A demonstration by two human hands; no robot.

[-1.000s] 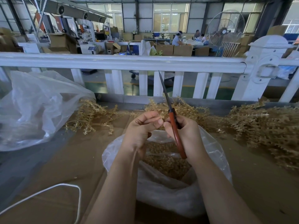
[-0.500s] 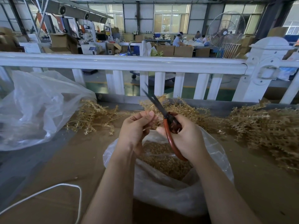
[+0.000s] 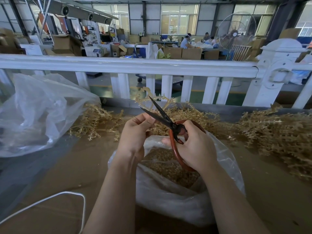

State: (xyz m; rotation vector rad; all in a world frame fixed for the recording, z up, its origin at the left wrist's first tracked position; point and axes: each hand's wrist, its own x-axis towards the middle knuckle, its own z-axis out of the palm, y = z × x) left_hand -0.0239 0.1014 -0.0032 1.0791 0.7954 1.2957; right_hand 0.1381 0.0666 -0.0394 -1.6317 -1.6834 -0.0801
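Sprig (image 3: pixel 141 97) trimming over bag (image 3: pixel 177 203).
Left hand (image 3: pixel 135 134) pinches the likely light, brittle sprig by its stem; right hand (image 3: pixel 196 149) grips scissors (image 3: pixel 174 126), blades apart.

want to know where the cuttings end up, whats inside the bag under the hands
The clear plastic bag holds a heap of small golden-brown pieces. The right hand and its scissors cover part of it; the bag's bottom is hidden.

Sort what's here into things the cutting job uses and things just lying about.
In use: scissors in the right hand; sprig pinched by the left hand; bag of cut bits below them; sprig piles.
Lying about: crumpled bag at left; white cord; railing.
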